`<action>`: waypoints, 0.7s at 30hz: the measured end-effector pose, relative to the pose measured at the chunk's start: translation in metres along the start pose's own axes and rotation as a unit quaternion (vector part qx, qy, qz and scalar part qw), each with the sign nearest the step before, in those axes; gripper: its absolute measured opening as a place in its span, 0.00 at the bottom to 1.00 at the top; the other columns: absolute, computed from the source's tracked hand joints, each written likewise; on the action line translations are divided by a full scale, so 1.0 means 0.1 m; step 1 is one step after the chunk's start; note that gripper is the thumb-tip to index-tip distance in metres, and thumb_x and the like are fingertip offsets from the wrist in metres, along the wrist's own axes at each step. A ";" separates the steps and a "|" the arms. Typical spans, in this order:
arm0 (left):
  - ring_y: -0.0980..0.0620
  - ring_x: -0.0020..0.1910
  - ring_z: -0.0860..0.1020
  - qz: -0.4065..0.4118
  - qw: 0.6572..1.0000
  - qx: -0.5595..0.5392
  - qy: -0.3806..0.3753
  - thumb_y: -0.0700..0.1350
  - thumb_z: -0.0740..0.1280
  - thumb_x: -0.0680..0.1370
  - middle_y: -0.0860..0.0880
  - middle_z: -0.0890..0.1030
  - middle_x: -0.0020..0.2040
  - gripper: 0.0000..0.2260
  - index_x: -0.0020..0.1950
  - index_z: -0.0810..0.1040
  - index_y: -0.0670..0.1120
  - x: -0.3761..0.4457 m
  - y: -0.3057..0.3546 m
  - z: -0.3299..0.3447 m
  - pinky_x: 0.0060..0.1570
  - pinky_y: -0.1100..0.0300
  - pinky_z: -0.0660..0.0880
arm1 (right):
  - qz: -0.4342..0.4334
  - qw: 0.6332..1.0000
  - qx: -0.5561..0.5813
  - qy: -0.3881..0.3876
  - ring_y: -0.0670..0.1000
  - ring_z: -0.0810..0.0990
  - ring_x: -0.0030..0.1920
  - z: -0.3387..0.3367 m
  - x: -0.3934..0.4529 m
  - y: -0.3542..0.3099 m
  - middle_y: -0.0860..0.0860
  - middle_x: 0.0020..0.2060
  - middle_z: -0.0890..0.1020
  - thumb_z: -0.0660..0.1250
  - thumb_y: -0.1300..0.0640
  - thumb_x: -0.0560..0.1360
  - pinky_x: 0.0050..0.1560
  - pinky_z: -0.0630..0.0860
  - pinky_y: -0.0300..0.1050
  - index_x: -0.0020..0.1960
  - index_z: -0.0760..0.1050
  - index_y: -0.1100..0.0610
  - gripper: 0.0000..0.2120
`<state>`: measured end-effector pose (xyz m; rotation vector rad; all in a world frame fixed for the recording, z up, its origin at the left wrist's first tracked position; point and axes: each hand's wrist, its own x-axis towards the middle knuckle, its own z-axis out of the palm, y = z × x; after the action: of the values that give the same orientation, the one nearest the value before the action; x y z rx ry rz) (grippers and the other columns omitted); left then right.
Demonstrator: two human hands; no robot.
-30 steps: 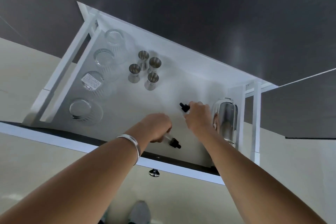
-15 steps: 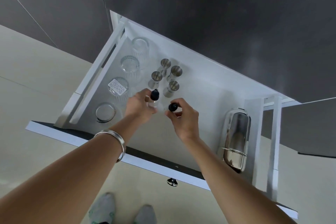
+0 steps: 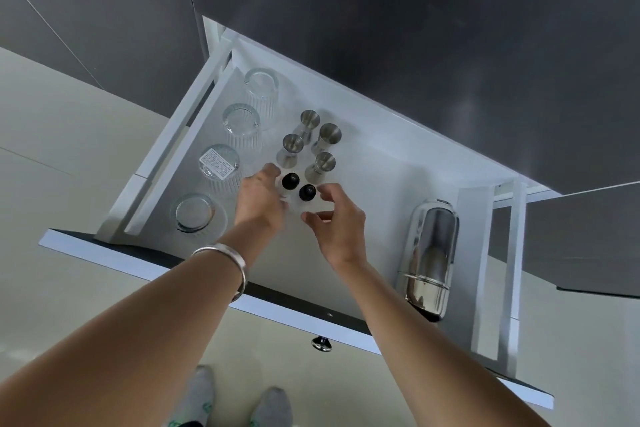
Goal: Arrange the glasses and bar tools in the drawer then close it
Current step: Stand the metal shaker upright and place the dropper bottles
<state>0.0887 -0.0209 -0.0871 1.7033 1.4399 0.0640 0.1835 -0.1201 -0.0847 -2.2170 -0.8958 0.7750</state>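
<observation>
The white drawer (image 3: pixel 398 184) is pulled out. Several clear glasses (image 3: pixel 241 120) stand upside down in a row along its left side, and several steel jiggers (image 3: pixel 325 163) are grouped beside them. Two small dropper bottles with black caps stand upright just in front of the jiggers. My left hand (image 3: pixel 259 201) wraps the clear body of the left dropper bottle (image 3: pixel 290 181). My right hand (image 3: pixel 341 224) sits beside the right dropper bottle (image 3: pixel 307 192) with fingers spread, not touching its cap. A steel shaker (image 3: pixel 431 253) lies on its side at the drawer's right.
The drawer front (image 3: pixel 138 265) with a round metal knob (image 3: pixel 321 343) is nearest me. Dark cabinet fronts (image 3: pixel 415 28) rise behind the drawer. White slide rails (image 3: pixel 512 270) run along its right side. My feet (image 3: pixel 270 406) stand on the pale floor below.
Both hands carried the dropper bottles from the drawer's front right to a spot in front of the jiggers and stood them upright. My right hand's fingers have opened off its bottle.
</observation>
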 end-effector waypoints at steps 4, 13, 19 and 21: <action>0.43 0.65 0.72 0.011 1.000 0.009 -0.012 0.29 0.67 0.72 0.40 0.73 0.66 0.30 0.73 0.65 0.42 -0.34 0.11 -0.22 0.57 0.56 0.72 | 0.037 0.998 -0.051 0.000 0.52 0.82 0.46 -0.23 -0.23 0.15 0.52 0.56 0.80 0.72 0.59 0.72 0.49 0.79 0.44 0.60 0.74 0.55 0.17; 0.42 0.70 0.61 -0.044 0.949 -0.186 0.253 0.52 0.63 0.74 0.37 0.63 0.71 0.31 0.72 0.62 0.38 -1.96 -0.17 -0.70 0.67 0.57 0.58 | 0.068 0.989 -0.111 0.070 0.55 0.80 0.50 -0.84 -1.15 0.16 0.54 0.51 0.82 0.70 0.60 0.74 0.52 0.76 0.44 0.55 0.78 0.59 0.10; 0.42 0.67 0.73 -0.303 0.857 -0.414 -0.049 0.56 0.48 0.82 0.48 0.62 0.77 0.24 0.77 0.43 0.61 -2.03 -0.18 -0.61 0.66 0.46 0.65 | 0.311 0.909 0.023 0.277 0.66 0.58 0.70 -0.73 -1.99 -0.16 0.65 0.73 0.56 0.70 0.46 0.69 0.69 0.59 0.63 0.72 0.59 0.61 0.39; 0.41 0.60 0.77 -0.298 0.848 -0.431 -0.077 0.56 0.48 0.83 0.47 0.67 0.74 0.23 0.76 0.44 0.64 -2.02 -0.09 -0.58 0.63 0.46 0.67 | 0.447 0.850 0.152 0.231 0.63 0.56 0.75 -0.67 -2.05 -0.26 0.64 0.76 0.54 0.68 0.46 0.73 0.73 0.55 0.58 0.76 0.51 0.63 0.42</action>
<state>-0.0154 -0.1531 0.0383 0.4897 1.4380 0.1948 0.0977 -0.2802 0.0349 -2.3087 0.5295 0.6384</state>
